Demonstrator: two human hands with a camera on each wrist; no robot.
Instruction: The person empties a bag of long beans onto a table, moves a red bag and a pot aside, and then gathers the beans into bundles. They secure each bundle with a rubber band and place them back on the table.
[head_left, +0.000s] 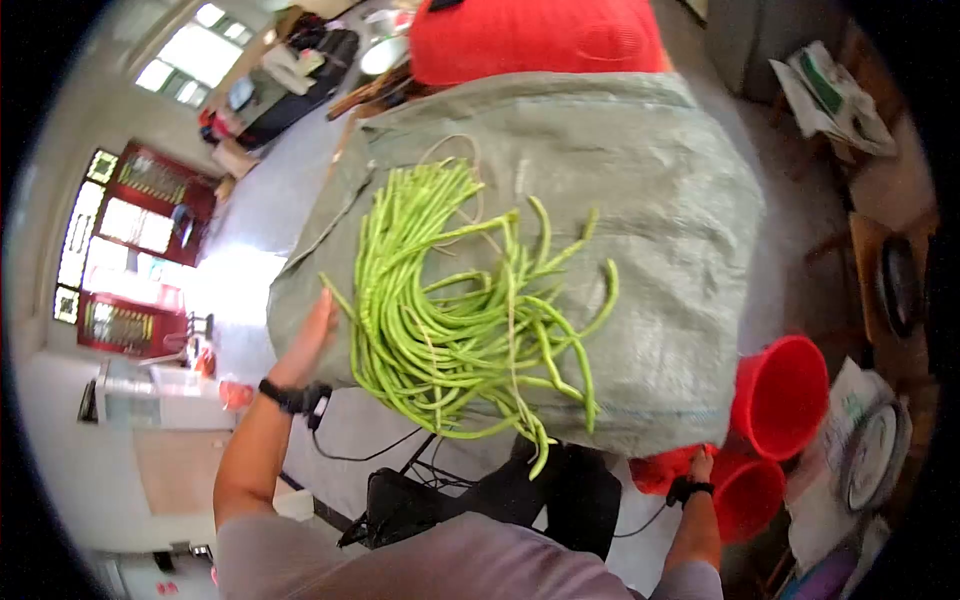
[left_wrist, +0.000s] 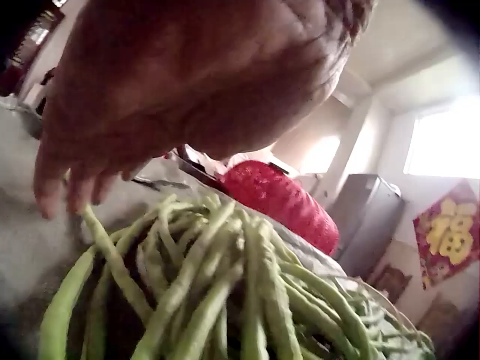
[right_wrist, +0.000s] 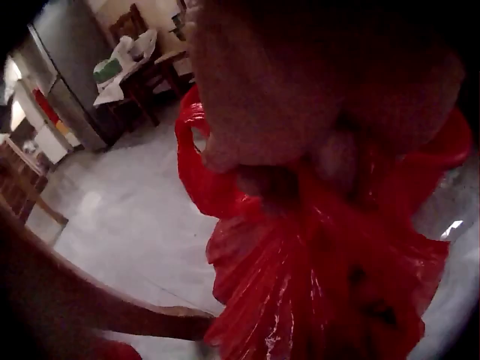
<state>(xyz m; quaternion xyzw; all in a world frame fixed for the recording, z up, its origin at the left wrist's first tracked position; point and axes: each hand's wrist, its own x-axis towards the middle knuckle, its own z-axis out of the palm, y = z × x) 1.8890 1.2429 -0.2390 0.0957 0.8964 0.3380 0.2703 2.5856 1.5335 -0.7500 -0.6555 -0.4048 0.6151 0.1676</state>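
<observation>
Long green beans (head_left: 400,320) lie in a big curved heap on a grey-green woven sack (head_left: 670,240). Thin strands of string (head_left: 512,330) cross the heap. At the heap's left edge is my left hand (head_left: 318,328), its fingers extended and the palm over the sack's side. Seen from the left wrist, the palm hangs above the beans with fingertips close to one bean end. Low on the right, my right hand (head_left: 701,464) grips the gathered top of a red plastic bag (right_wrist: 300,277). Folds of the bag spread out below the fingers, and its contents are hidden.
Two red buckets (head_left: 780,400) stand at the right, beside the bag. A stool with a round dish (head_left: 870,455) is further right. A red covered bundle (head_left: 535,40) lies behind the sack. Chairs (head_left: 840,140) line the right side.
</observation>
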